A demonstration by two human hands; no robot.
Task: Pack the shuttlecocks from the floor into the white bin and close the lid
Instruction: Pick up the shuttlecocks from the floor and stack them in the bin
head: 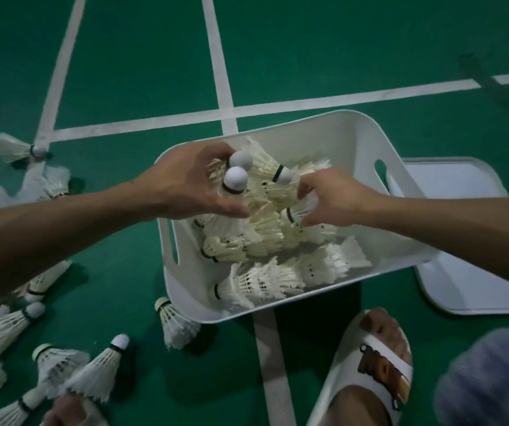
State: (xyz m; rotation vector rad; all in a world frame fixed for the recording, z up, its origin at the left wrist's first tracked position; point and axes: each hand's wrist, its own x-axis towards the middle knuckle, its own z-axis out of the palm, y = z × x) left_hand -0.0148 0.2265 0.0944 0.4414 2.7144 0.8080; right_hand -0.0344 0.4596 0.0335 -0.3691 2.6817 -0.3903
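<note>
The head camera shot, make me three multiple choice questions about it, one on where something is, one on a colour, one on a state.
1. Where does the lid lie?
A. On the floor, right of the white bin
B. On top of the bin
C. In the left hand

2. What colour is the floor?
A. Blue
B. Green
C. Grey

3. What is the left hand doing?
A. Resting flat on the floor
B. Gripping shuttlecocks over the bin
C. Holding the lid

Answers: 1 A, the flat lid rests on the floor against the bin's right side. 2 B, green court with white lines. 3 B, two cork tips stick out of its grasp above the open bin.
</note>
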